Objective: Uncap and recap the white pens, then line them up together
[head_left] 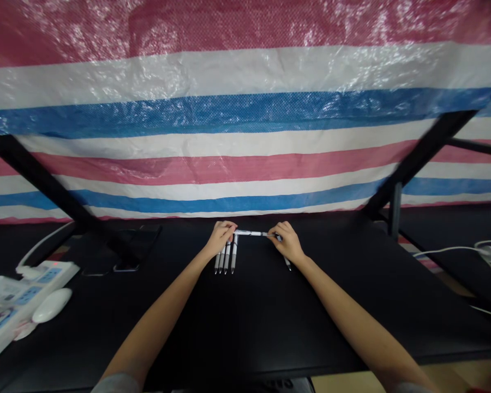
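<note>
- A crosswise pen (251, 233), slim and white with dark markings, is seen lying nearly level between the two hands, above the black tabletop's near edge and toward its far side.
- Its right end is pinched by the thumb and fingers of the right hand (286, 240); its left end is touched by the drawn-together fingertips of the left hand (221, 238), though whether it is gripped there cannot be told.
- Four upright pens (227, 257) are set side by side below the left hand, their grey barrels and dark tips pointed toward the wearer, their upper parts partly covered by the fingers.
- A slanted pen (287, 263) is mostly hidden beneath the right hand.
- Smooth, straight cylinders are formed by the pens; the striped sheet (245, 169) behind is woven, glossy and creased, banded in red, white and blue.
- The black tabletop (249, 322) is flat and matt, flanked by dark slanting bars (417, 158).
- At the left, a white power strip (28, 295) is placed beside a rounded white object (52, 305); at the right, white cables (445, 250) are seen.
</note>
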A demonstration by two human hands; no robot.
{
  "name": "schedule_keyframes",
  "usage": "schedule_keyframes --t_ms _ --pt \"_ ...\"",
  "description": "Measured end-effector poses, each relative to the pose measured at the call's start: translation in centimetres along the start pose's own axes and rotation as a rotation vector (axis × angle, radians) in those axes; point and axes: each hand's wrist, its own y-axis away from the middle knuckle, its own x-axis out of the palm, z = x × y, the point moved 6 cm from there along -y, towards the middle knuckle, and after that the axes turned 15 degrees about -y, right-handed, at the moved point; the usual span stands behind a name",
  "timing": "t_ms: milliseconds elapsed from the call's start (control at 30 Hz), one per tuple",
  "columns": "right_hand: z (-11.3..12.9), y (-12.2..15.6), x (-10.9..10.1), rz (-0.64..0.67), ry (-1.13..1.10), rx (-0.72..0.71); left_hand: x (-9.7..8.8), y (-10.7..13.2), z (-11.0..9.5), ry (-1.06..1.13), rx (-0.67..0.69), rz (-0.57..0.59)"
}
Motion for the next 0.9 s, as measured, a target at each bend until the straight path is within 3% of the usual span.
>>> schedule_keyframes --t_ms 367,600,900 --pt "-0.17 -0.11 -0.38 -0.032 -0.037 0.028 -0.46 0.32 -0.17 -0.146 0.011 -0.121" --pt "-0.69 0.08 -0.13 -0.013 -0.059 0.033 -0.28 0.18 -0.40 -0.091 0.100 -0.097" --pt "-0.79 0.11 0.12 -0.004 -0.082 0.033 -0.34 0.23 -0.33 -0.069 0.057 -0.086"
